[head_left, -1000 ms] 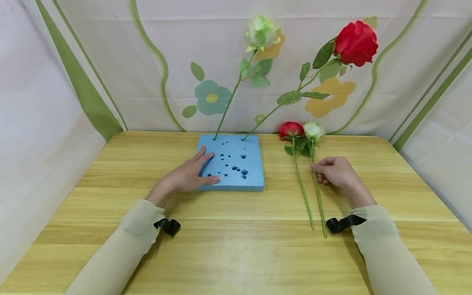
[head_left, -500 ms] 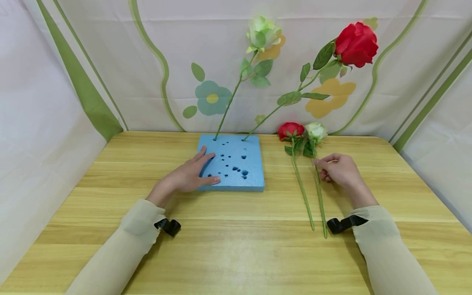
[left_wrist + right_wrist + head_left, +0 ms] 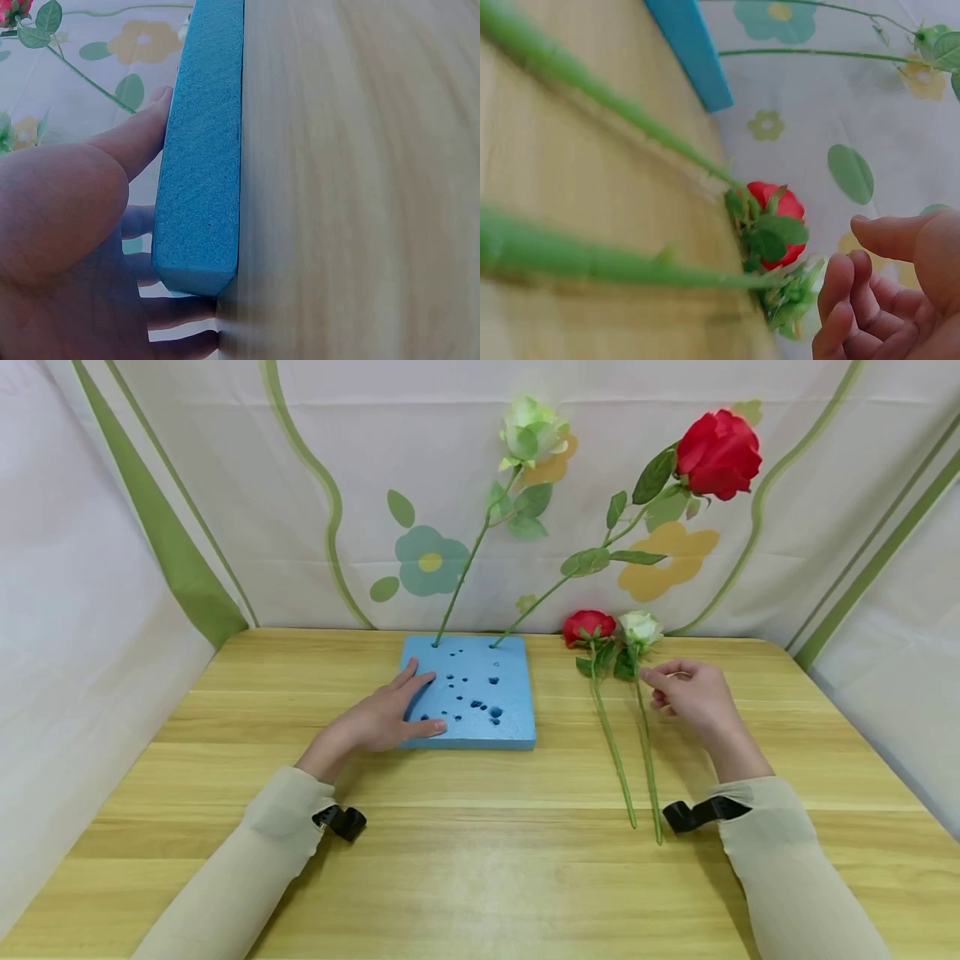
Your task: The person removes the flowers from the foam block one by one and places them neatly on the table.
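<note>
Head view: white rose [image 3: 641, 629]; green stem [image 3: 649, 760].

My sleeves [image 3: 225, 868]: plain beige. Block [image 3: 476, 689]: light blue. Red roses [image 3: 717, 454], pale-green rose [image 3: 531, 433] and cream rose [image 3: 641, 629]: green stems [image 3: 611, 743]. Tabletop [image 3: 480, 868]: yellow-brown, wood-grained. My backdrop curtain [image 3: 247, 485]: white, green-banded, with teal and orange flowers [image 3: 670, 560].

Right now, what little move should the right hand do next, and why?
Maybe gently pinch the white rose's stem with the right hand. That hand seems to hold nothing, yet its fingertips are close to the stem, and the left hand rests on the blue foam block.
</note>
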Tool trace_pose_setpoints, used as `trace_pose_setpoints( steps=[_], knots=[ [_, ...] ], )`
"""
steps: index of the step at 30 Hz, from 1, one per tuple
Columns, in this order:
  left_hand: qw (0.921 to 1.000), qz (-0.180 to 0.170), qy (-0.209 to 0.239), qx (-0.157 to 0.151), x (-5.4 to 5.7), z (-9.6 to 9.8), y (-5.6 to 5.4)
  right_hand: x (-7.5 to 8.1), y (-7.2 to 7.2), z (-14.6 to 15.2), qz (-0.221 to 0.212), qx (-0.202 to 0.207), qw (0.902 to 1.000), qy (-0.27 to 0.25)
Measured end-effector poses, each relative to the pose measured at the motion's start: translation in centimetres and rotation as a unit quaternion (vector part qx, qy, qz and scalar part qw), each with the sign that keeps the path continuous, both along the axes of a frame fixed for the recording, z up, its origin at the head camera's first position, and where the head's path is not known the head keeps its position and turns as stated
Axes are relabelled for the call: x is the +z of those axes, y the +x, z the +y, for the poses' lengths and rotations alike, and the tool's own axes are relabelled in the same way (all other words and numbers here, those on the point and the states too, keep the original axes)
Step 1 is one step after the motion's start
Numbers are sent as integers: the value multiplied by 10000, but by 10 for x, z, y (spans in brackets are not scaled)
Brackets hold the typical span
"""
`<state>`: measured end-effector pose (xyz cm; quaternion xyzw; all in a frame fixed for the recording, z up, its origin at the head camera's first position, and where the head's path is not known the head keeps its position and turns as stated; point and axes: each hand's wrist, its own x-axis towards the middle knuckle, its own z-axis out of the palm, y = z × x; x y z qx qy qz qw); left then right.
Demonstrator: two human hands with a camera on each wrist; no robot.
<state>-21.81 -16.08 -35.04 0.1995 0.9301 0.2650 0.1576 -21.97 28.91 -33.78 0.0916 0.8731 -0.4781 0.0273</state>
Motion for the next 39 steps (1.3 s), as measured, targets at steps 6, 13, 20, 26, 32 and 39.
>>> trace_pose_setpoints(
  steps=[6, 13, 20, 26, 32, 39],
  knots=[
    [10000, -12, -5, 5, 0, 0, 0, 12, 5, -6, 321, 133, 9988, -340],
    [10000, 14, -22, -23, 1, 1, 2, 18, 6, -25, 777, 375, 9933, -764],
    [10000, 13, 21, -19, 2, 1, 3, 19, 0, -49, 924, 397, 9882, -1157],
    [10000, 9, 28, -23, 1, 0, 2, 21, -11, -71, 1034, 186, 9845, -1401],
    [10000, -12, 39, -56, 1, 1, 0, 25, -25, -92, 1255, 17, 9775, -1695],
    [10000, 4, 47, -15, 2, 0, 2, 39, -43, -115, 1498, -44, 9706, -1886]
  ],
)
